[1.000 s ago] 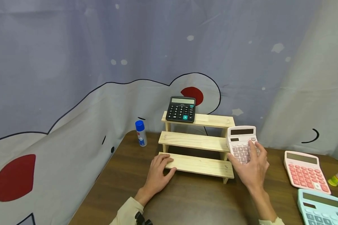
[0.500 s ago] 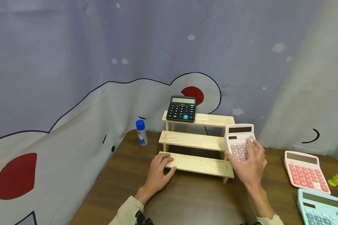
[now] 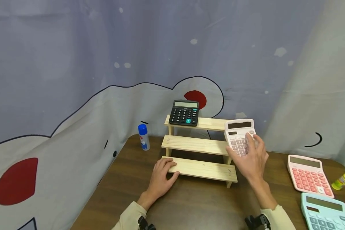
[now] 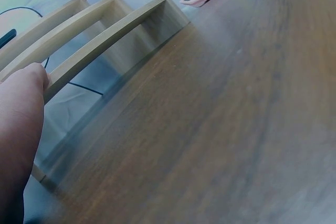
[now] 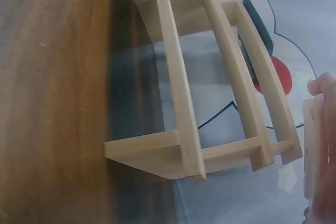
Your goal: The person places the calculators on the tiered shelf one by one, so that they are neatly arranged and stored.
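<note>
In the head view, my right hand (image 3: 251,161) holds a pale pink calculator (image 3: 239,129) tilted up, its thumb on the left edge and fingers over the keys. The calculator overlaps the right ends of the upper two boards of a three-tier wooden shelf (image 3: 201,166). The right wrist view shows this calculator (image 5: 315,145) edge-on, apart from the shelf boards (image 5: 178,77). My left hand (image 3: 160,179) grips the left end of the lowest board, fingers on top and thumb at the front edge. A black calculator (image 3: 184,113) leans on the top board's left end.
At the right of the brown table (image 3: 201,204) lie a pink calculator (image 3: 310,175) and a light blue calculator (image 3: 325,212), with a yellow-capped glue stick (image 3: 343,180) beside them. A blue-capped bottle (image 3: 144,137) stands left of the shelf. A patterned curtain (image 3: 103,105) hangs behind.
My right hand has moved the pale pink calculator up and left, toward the top board's right end. My left hand has stayed on the lowest board.
</note>
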